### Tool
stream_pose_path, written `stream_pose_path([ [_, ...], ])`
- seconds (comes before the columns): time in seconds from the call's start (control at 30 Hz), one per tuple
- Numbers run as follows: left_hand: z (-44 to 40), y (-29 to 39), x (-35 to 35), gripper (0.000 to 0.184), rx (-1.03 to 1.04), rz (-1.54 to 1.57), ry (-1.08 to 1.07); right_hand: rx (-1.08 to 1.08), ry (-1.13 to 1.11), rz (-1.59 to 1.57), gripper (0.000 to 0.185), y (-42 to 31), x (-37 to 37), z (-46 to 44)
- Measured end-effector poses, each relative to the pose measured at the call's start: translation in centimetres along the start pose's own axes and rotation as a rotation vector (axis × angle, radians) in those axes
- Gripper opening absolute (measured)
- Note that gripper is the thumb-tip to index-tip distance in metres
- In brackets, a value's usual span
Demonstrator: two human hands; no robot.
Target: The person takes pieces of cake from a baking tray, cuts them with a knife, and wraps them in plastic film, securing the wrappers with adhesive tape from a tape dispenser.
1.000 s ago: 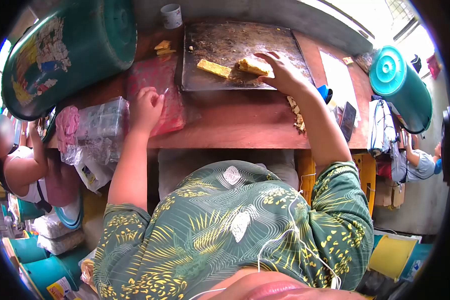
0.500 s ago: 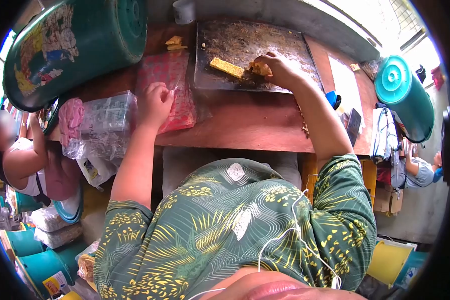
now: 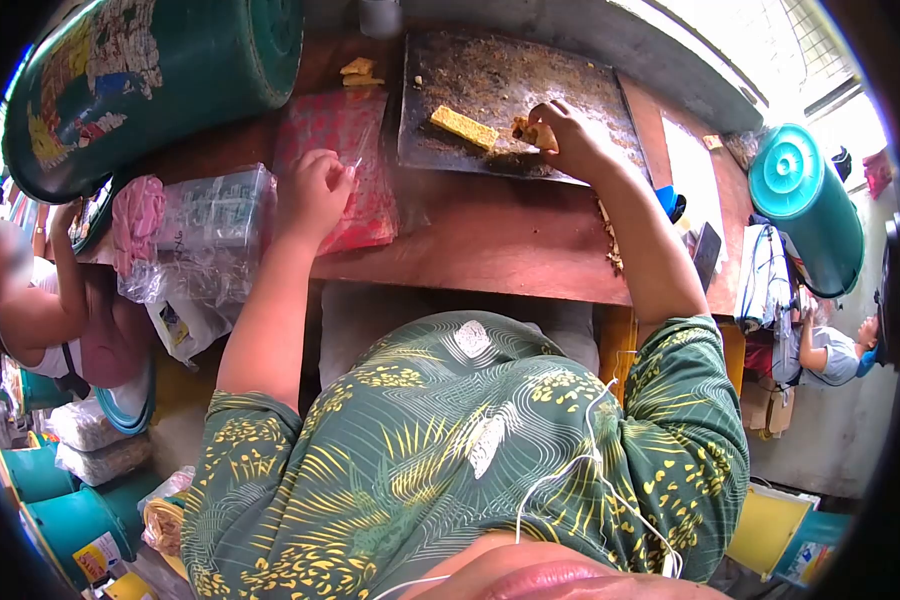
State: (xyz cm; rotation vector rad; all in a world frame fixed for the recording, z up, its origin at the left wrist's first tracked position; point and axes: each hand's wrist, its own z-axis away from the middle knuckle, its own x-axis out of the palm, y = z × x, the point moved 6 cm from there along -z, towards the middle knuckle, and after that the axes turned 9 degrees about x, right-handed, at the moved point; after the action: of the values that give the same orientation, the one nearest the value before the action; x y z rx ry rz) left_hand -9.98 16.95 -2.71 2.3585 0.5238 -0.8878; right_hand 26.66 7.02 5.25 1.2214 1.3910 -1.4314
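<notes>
My right hand is closed round a yellow-brown piece over the dark, crumb-covered tray. Its fingers cover part of that piece. Just left of it, a yellow bar lies on the tray. My left hand hovers at the red-patterned plastic sheets, its fingers curled together; whatever they may pinch is too small to make out. Small yellow pieces rest on the table beyond the sheets.
A big green drum lies at the upper left, near clear plastic packs. At the right are a phone, crumbs and a teal container. A person sits left, another right.
My right hand has closed on the yellow-brown piece, which has been lifted and turned from its earlier flat position. The view has shifted, so the tray appears farther right.
</notes>
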Motion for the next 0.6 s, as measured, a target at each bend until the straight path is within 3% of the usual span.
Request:
stream_pose_path([
  [0.6, 0.0, -0.1, 0.0, 0.018, -0.005, -0.004, -0.007, -0.046, 0.011, 0.009, 0.051, 1.6, 1.1, -0.6],
])
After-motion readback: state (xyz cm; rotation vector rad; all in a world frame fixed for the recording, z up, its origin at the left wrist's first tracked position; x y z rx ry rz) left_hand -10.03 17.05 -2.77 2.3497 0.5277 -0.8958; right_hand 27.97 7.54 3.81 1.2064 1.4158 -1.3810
